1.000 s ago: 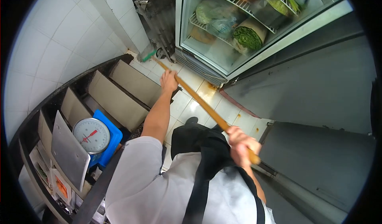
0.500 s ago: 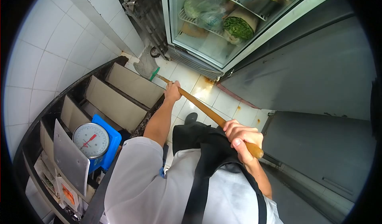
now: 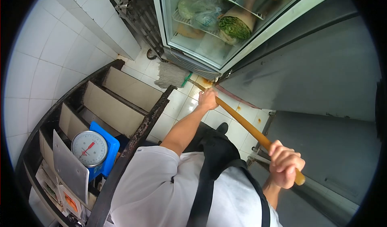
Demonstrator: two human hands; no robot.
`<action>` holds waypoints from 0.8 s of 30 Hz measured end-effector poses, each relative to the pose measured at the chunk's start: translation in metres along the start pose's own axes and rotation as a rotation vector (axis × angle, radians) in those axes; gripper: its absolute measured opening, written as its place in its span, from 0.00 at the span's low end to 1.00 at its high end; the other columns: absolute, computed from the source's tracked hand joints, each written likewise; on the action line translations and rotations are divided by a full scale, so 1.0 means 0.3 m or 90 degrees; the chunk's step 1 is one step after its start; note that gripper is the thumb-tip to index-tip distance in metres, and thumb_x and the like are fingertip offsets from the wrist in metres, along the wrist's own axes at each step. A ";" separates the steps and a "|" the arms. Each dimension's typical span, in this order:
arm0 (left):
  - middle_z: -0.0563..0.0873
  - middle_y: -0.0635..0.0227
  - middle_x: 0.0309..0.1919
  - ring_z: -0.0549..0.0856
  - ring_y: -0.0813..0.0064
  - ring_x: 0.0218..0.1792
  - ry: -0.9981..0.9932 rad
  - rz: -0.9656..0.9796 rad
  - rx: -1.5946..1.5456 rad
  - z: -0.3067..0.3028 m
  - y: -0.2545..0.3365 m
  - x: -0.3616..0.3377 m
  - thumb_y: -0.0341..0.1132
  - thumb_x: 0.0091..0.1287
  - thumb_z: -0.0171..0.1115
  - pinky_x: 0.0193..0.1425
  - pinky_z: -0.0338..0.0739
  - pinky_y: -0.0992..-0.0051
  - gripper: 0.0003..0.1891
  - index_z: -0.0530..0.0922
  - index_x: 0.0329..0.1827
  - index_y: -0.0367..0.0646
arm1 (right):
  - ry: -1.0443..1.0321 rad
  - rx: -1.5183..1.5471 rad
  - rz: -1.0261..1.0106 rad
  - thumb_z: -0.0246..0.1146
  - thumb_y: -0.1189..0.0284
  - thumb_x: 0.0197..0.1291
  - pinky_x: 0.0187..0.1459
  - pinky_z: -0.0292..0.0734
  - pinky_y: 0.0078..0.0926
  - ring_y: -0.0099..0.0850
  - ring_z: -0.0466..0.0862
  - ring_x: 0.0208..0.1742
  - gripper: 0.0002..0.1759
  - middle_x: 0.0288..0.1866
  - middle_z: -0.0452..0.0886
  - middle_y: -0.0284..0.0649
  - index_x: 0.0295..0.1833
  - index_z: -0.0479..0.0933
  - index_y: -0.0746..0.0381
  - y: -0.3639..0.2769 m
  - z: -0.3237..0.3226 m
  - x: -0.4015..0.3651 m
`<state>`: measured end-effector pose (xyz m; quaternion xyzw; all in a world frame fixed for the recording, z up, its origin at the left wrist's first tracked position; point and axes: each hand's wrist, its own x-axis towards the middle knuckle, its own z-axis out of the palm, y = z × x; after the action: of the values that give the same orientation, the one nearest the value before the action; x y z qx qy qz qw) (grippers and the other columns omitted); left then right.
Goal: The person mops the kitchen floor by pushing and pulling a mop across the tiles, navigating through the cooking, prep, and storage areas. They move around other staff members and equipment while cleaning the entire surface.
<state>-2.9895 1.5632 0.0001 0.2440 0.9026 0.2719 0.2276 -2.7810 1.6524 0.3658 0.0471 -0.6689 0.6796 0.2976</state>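
Observation:
A string mop (image 3: 170, 74) with a grey head and a green clamp lies on the white tiled floor, its head in front of the glass-door fridge. Its long wooden handle slants back toward me. My left hand (image 3: 208, 99) is wrapped round the handle low down, not far above the clamp. Close to the handle's rounded end, my right hand (image 3: 287, 165) grips it with curled fingers. Both hands are closed on the mop, and a short stub of handle shows beyond the right one.
To the left stands a dark shelf unit (image 3: 139, 140) with beige panels, a blue dial scale (image 3: 89, 148) on it. Ahead is the fridge (image 3: 189, 57) holding bagged vegetables. Large grey cabinets (image 3: 298, 69) line the right, and a metal rack (image 3: 135, 19) stands beside the fridge.
The mop head has slid right along the floor, from beside the rack's wheel to in front of the fridge. Both hands have moved right with the handle.

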 end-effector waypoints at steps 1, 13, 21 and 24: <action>0.83 0.61 0.61 0.83 0.57 0.62 -0.037 0.009 0.003 0.011 0.018 0.015 0.45 0.62 0.70 0.71 0.68 0.50 0.14 0.88 0.50 0.56 | 0.023 0.005 -0.016 0.61 0.62 0.70 0.29 0.69 0.35 0.27 0.65 0.14 0.24 0.13 0.69 0.34 0.20 0.67 0.61 0.010 -0.034 -0.009; 0.89 0.60 0.48 0.86 0.57 0.57 -0.008 -0.032 0.113 -0.150 -0.197 0.174 0.39 0.58 0.68 0.66 0.74 0.53 0.13 0.90 0.46 0.52 | 0.090 0.156 0.025 0.51 0.70 0.69 0.32 0.68 0.35 0.25 0.60 0.16 0.17 0.14 0.62 0.31 0.23 0.64 0.56 0.343 -0.118 0.196; 0.77 0.60 0.69 0.78 0.57 0.71 0.056 -0.342 0.151 -0.407 -0.695 0.144 0.38 0.68 0.66 0.68 0.76 0.47 0.23 0.77 0.66 0.54 | 0.026 0.247 0.141 0.57 0.70 0.62 0.40 0.70 0.42 0.30 0.65 0.22 0.17 0.17 0.63 0.32 0.20 0.65 0.58 0.832 0.280 0.172; 0.74 0.59 0.72 0.76 0.56 0.72 0.031 -0.370 0.117 -0.476 -0.807 0.118 0.38 0.67 0.67 0.68 0.76 0.47 0.25 0.76 0.68 0.56 | -0.057 0.256 0.162 0.58 0.72 0.64 0.57 0.75 0.47 0.34 0.75 0.31 0.13 0.23 0.72 0.37 0.25 0.71 0.62 1.036 0.395 0.111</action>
<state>-3.1714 1.3515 -0.0488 -0.0110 0.9606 0.1185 0.2513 -2.9932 1.5752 0.1194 0.0510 -0.5332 0.8284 0.1638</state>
